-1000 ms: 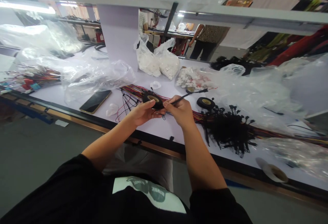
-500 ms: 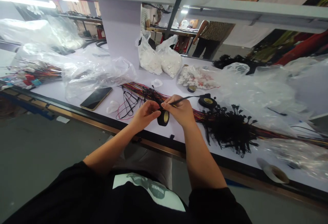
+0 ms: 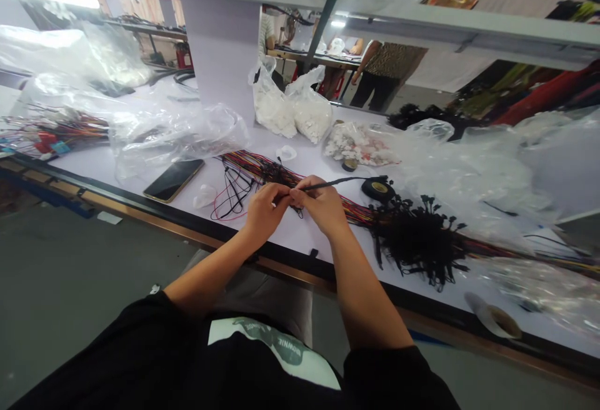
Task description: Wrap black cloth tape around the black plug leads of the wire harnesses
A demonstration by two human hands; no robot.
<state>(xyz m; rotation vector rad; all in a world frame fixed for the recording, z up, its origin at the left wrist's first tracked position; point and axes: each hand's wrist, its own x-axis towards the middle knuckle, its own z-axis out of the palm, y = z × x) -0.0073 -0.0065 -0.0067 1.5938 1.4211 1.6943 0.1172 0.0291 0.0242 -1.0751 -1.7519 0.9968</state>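
My two hands meet just above the white bench [image 3: 300, 235]. My right hand [image 3: 319, 205] is closed on a thin black cable [image 3: 342, 181] that runs right toward a black tape roll [image 3: 377, 189] lying on the bench. My left hand [image 3: 263, 209] is curled, its fingertips pinching the same cable's near end against the right thumb. No tape roll shows in either hand. Beneath and behind the hands lies a long bundle of coloured wires [image 3: 255, 167].
A phone [image 3: 174, 179] lies left of my hands. A heap of black connectors [image 3: 422, 238] lies to the right, with clear plastic bags [image 3: 178, 132] and bags of white parts [image 3: 290, 110] behind. Another person [image 3: 384, 75] stands beyond the bench. A flat roll [image 3: 497, 321] lies near the front edge.
The black tape roll that my left hand held and swung down under the cable is no longer in sight. Both hands have closed together on the cable.
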